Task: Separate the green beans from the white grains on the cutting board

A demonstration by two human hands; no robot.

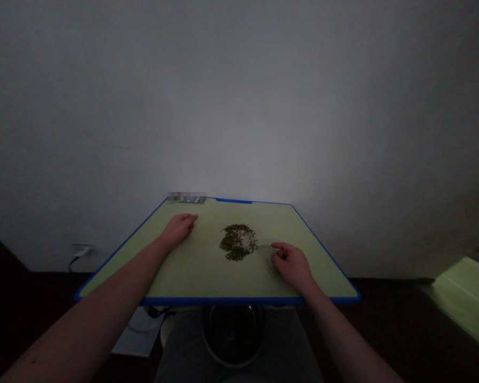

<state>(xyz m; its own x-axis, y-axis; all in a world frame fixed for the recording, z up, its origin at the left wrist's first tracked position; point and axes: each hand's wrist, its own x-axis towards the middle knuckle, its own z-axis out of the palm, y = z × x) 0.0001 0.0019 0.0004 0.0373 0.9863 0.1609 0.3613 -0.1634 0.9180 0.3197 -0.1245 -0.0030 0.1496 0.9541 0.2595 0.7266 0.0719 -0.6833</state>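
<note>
Head-worn view, facing forward and down
Looks close over the green board (207, 279) at the left hand (179, 231) and right hand (292, 267), wall (239, 106) beyond

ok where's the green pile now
In the head view, the green pile sits near the middle of the board, between the left hand and right hand, slightly nearer the right.
</note>
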